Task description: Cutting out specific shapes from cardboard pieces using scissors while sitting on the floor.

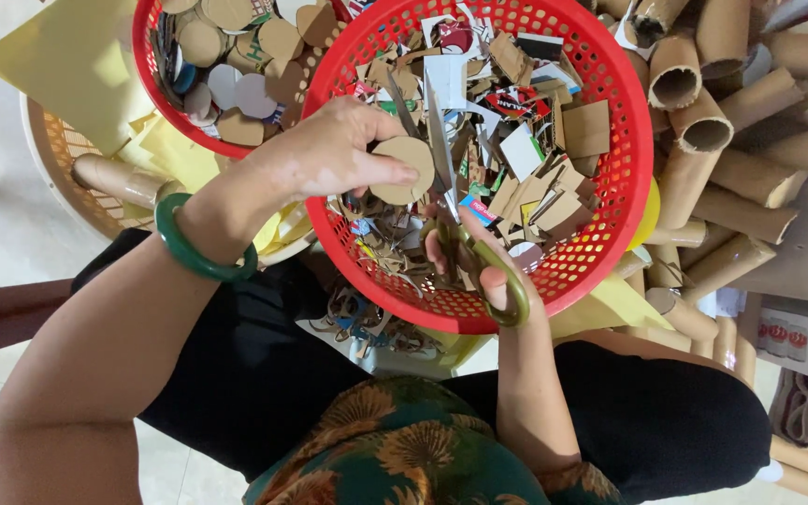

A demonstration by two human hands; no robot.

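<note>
Left hand (pixel 329 150) is pinching a cardboard disc (pixel 406 168) over the red basket (pixel 628 168) of scraps. Right hand (pixel 493 271) is gripping scissors (pixel 455 201) w/ fingers thru the handles, at basket's near rim, blades touching the disc.

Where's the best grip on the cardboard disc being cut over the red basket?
Pinch the cardboard disc by its left edge, coming from the left as the left hand does. It is flat and thin, so thumb and fingers suit opposite faces. The scissors in the right hand work its right edge.
</note>
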